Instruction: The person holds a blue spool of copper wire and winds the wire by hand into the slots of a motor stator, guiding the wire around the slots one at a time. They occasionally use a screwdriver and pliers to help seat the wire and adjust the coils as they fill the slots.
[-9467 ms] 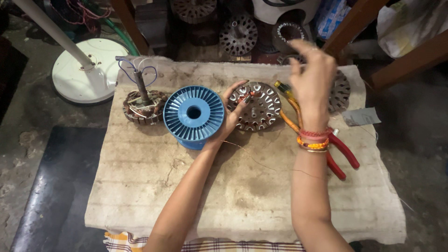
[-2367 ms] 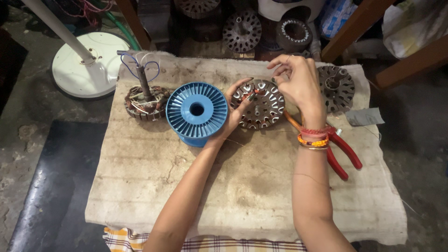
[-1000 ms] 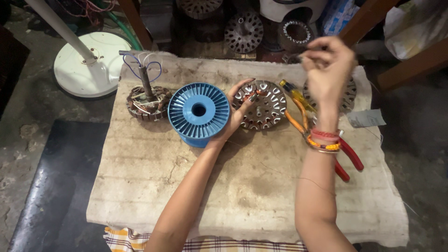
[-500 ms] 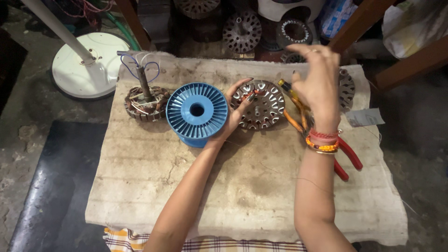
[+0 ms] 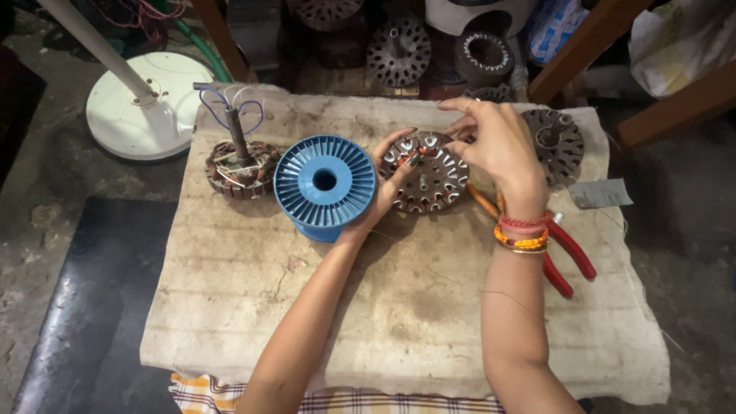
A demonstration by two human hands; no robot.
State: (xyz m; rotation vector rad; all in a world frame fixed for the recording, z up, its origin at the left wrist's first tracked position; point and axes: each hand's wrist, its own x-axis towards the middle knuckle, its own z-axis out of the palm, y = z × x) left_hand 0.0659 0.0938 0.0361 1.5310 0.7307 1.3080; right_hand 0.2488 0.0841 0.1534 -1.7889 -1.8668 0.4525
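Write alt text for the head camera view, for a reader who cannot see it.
Two bare hands work on a slotted metal stator lying on a cloth-covered board: the left hand steadies its edge, the right hand pinches at its far rim. A blue spool and a wound stator lie to the left, red pliers to the right.

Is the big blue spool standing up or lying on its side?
Standing on its end. The blue spool shows its round ribbed face and centre hole to the camera, resting on the cloth-covered board beside the left hand.
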